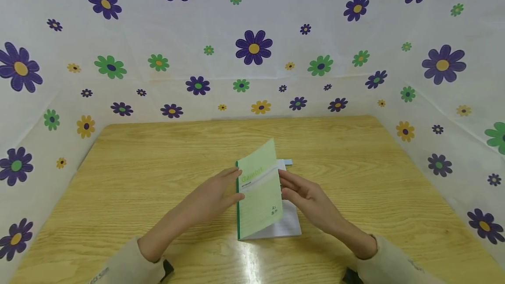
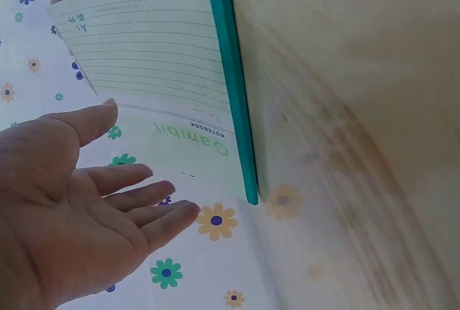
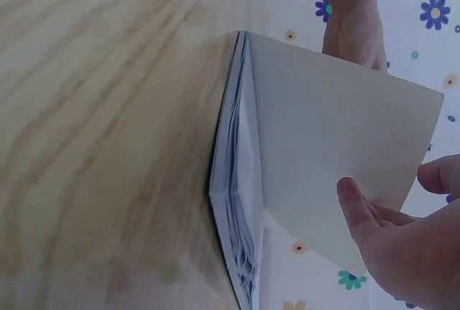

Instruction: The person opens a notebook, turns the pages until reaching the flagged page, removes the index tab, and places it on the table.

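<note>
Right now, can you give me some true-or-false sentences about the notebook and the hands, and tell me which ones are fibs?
1. The notebook lies on the table with its cover lifted. True.
2. The notebook has a red spine. False: the spine is green.
3. The right hand is at the free edge of the lifted cover. True.
4. The left hand is squeezed into a tight fist. False: the left hand has its fingers loosely stretched out.
5. The cover has the word "Gambit" on it. True.
6. Every flower behind the table is purple. False: some flowers are green and some are yellow.
</note>
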`<state>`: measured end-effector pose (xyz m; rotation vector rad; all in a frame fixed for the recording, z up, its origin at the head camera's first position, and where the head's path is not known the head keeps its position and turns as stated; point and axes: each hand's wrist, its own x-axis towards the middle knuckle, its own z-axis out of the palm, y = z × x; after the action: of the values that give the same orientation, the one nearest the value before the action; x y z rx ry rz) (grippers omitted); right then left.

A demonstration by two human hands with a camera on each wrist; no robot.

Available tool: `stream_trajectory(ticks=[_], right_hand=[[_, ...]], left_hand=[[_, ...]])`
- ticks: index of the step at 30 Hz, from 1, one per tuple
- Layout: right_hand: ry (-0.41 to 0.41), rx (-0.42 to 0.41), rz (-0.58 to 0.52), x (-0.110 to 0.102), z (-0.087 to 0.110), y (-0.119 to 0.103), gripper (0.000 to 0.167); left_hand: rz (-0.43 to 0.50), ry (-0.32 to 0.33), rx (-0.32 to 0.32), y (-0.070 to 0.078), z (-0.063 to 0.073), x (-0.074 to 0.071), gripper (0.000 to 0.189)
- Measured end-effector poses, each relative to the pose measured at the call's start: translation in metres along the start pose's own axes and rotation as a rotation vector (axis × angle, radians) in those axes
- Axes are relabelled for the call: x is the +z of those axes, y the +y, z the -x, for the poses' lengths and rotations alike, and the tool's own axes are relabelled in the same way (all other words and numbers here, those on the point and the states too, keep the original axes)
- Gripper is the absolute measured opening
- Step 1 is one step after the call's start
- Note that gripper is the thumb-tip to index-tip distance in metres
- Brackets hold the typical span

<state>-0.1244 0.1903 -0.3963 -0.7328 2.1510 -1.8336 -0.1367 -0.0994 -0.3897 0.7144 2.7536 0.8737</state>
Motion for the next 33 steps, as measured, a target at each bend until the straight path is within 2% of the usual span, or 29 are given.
stream_trajectory(ticks=[6,12,19,27,33], right_hand=[[-0.039,-0.003,-0.068,0.006,-0.010,-0.005,0.056],[-0.073,-0.031,-0.064,0.013,-0.018,-0.010,0.057],[-0.100,-0.045,-0.024,0.025,-0.027,-0.015,0.056],[-0.172,-0.109,0.012,0.035,-0.036,-0.018,0.053],[-0.197,-0.161,0.039,0.041,-0.043,-0.018,0.051]], left_hand=[[0.065,0.062,0.036,0.004,-0.004,-0.009,0.069],[0.150,0.116,0.058,0.009,-0.004,-0.014,0.071],[0.299,0.113,0.048,0.019,-0.003,-0.017,0.076],[0.393,0.119,0.064,0.023,-0.001,-0.018,0.074],[0.436,0.132,0.083,0.021,0.004,-0.020,0.073]])
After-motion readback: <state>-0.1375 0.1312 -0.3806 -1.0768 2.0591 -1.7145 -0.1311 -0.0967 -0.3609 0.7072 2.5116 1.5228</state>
